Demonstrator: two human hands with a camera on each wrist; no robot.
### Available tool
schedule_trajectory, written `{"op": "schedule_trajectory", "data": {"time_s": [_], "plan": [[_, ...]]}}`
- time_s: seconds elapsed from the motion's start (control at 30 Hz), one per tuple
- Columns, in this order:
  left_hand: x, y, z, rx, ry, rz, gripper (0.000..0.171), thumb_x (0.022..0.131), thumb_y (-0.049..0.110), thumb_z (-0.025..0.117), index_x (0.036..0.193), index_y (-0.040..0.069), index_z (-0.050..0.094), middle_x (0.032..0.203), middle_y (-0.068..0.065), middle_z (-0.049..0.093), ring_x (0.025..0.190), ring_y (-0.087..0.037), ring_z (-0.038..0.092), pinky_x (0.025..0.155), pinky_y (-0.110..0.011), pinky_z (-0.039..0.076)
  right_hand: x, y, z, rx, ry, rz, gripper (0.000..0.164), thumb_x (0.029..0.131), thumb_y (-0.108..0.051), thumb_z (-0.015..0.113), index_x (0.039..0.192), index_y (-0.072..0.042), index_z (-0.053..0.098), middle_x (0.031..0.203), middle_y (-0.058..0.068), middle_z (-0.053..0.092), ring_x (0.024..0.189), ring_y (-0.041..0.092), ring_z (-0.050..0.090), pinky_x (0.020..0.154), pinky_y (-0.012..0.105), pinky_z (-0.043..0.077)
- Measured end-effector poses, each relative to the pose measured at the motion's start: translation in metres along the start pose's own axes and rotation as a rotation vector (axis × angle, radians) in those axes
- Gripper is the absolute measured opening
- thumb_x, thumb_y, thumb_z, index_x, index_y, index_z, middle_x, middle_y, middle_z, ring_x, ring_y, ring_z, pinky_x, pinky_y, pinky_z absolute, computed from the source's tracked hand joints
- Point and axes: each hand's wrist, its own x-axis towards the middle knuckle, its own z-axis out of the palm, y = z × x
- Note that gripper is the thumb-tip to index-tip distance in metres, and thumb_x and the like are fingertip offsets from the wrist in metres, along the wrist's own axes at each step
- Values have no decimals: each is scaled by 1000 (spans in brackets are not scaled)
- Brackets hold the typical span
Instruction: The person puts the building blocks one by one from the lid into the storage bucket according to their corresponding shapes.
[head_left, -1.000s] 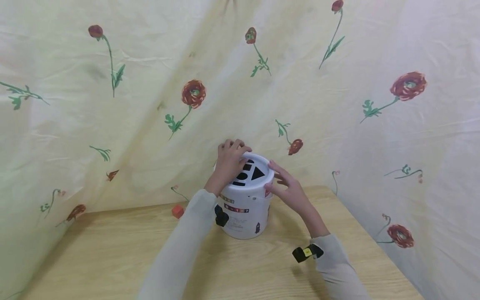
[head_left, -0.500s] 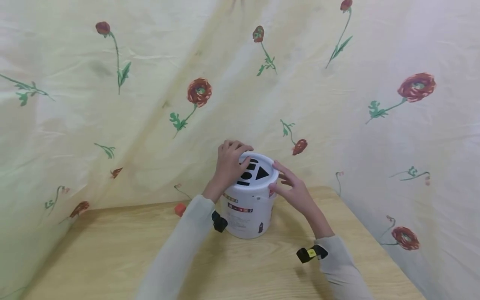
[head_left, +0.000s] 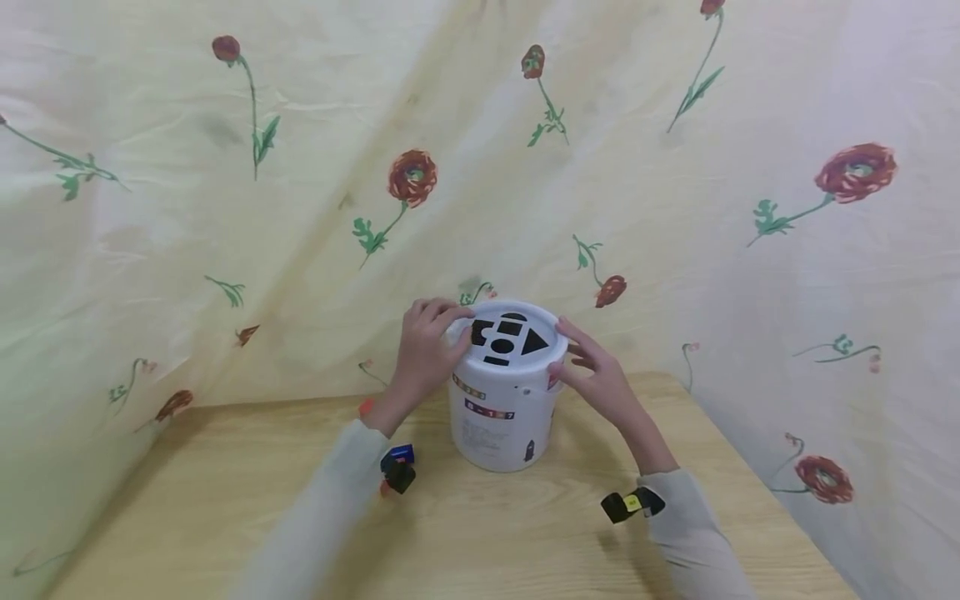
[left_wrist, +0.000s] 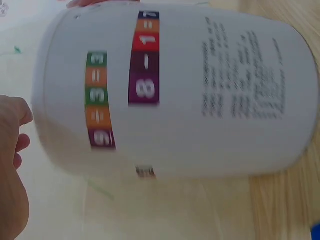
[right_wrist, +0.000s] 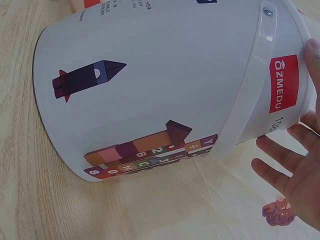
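Observation:
A white plastic bucket (head_left: 487, 442) printed with number blocks stands upright on the table, topped by a white lid (head_left: 517, 360) with black-looking shape cutouts. My left hand (head_left: 427, 354) holds the lid's left rim, fingers bent over the far edge and thumb at the near side. Up close in the left wrist view, the left hand (left_wrist: 11, 160) touches the rim beside the bucket's printed wall (left_wrist: 185, 140). Across from it, my right hand (head_left: 600, 387) spans the right rim between thumb and fingers. In the right wrist view, the right hand's (right_wrist: 310, 185) lower fingers spread beside the bucket.
A blue block (head_left: 402, 453) and a red piece (head_left: 386, 489) lie beside the left wrist camera (head_left: 400, 476), partly hidden. Farther back sits a red block (head_left: 366, 407), partly behind the left forearm. Flowered cloth (head_left: 315, 192) hangs right behind the wooden table (head_left: 480, 533).
My left hand has slid from above the lid to its left rim, uncovering more cutouts and the blue block. The right hand stays on the right rim. The view has shifted slightly.

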Motion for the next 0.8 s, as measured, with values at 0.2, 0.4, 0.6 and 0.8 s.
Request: {"op": "schedule_trajectory", "data": {"time_s": [0.2, 0.4, 0.6, 0.8], "plan": [[-23, -28, -16, -1, -9, -21, 23, 86, 12, 78, 108, 10, 75, 108, -10, 71, 103, -28, 55, 91, -46, 45, 0, 3, -2, -10, 5, 1, 71, 96, -29, 71, 158, -25, 38, 169, -1, 26, 141, 40, 48, 111, 61, 41], [-52, -59, -25, 33, -58, -54, 30, 80, 11, 83, 109, 8, 74, 108, -12, 69, 101, -31, 53, 86, -48, 43, 0, 7, -4, 2, 7, 2, 69, 97, -28, 71, 158, -26, 38, 169, -1, 26, 141, 40, 48, 112, 62, 40], [-78, -90, -32, 60, -154, -158, 36, 82, 22, 82, 114, 7, 72, 119, -14, 66, 109, -34, 50, 90, -53, 41, -1, 6, -2, -1, 11, 2, 70, 97, -29, 71, 158, -27, 37, 169, 0, 26, 141, 40, 48, 111, 62, 40], [-107, -121, -35, 113, -237, -214, 43, 83, 25, 82, 119, 5, 68, 130, -19, 62, 119, -40, 48, 94, -61, 40, 1, 3, 0, -22, 12, -10, 71, 96, -29, 71, 158, -25, 38, 169, 0, 27, 140, 40, 50, 111, 61, 42]]}}
